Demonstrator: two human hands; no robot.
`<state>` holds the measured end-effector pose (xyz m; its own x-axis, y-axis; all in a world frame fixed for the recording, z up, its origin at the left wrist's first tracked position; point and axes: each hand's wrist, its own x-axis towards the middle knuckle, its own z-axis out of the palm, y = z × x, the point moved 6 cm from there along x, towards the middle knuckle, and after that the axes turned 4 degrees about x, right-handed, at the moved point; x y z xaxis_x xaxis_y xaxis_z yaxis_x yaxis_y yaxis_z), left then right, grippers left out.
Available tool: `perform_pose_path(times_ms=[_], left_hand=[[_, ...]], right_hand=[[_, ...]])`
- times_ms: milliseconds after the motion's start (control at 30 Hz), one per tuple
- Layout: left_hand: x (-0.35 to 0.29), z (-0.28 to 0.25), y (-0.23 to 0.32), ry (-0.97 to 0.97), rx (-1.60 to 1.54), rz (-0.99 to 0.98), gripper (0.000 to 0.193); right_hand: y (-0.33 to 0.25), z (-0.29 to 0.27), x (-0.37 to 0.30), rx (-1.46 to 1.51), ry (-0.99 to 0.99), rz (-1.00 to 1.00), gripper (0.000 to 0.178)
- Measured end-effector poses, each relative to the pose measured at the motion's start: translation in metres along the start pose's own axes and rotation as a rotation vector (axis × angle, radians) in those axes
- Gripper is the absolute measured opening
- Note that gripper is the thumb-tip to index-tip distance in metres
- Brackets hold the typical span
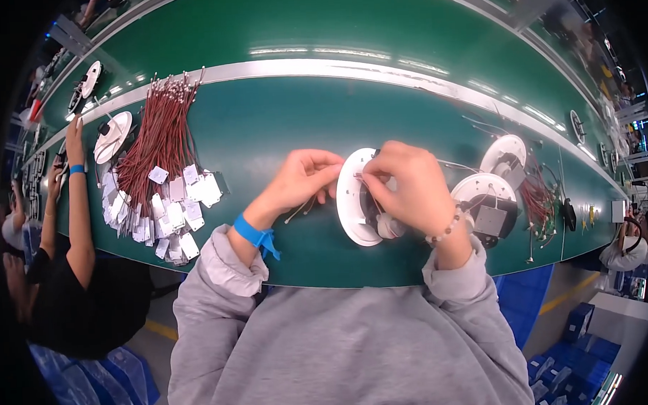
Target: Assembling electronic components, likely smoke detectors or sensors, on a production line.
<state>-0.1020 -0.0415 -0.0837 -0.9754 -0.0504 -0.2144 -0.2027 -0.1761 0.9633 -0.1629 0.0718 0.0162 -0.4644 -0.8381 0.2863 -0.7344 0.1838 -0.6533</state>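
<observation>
White disc [349, 201], one: between your hands, tilted, long axis pointing away from you. Right hand [405, 189], nearer, overlapping its right side: fingers curled in, hold unclear. Left hand [305, 180], at its left rim: fingertips nearly together, hold unclear.

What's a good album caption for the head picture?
Hands at a white disc, red wires heaped at left on a green table.
</observation>
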Motion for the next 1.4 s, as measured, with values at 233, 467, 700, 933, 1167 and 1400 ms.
perform_pose_path(times_ms=[233,467,700,933,1167,1400], left_hand=[[0.003,0.011,0.011,0.019,0.023,0.035,0.022],[0.002,-0.003,0.006,-0.083,-0.04,0.059,0.023],[-0.007,-0.006,-0.006,-0.115,0.021,0.131,0.02],[-0.004,-0.009,0.02,-0.062,0.245,0.295,0.015],[-0.057,-0.123,0.051,0.623,0.617,0.258,0.013],[-0.082,-0.1,0.075,1.254,1.069,0.606,0.019]], right_hand=[[-0.002,0.013,0.004,-0.37,-0.052,-0.018,0.003],[-0.011,0.003,0.002,-0.079,-0.042,-0.05,0.021],[-0.031,0.019,-0.002,-0.25,0.081,-0.159,0.018],[-0.017,0.02,0.005,-0.049,-0.106,-0.149,0.018],[-0.001,0.019,0.005,0.136,-0.272,-0.089,0.016],[0.036,0.041,-0.017,0.588,-0.26,0.274,0.012]])
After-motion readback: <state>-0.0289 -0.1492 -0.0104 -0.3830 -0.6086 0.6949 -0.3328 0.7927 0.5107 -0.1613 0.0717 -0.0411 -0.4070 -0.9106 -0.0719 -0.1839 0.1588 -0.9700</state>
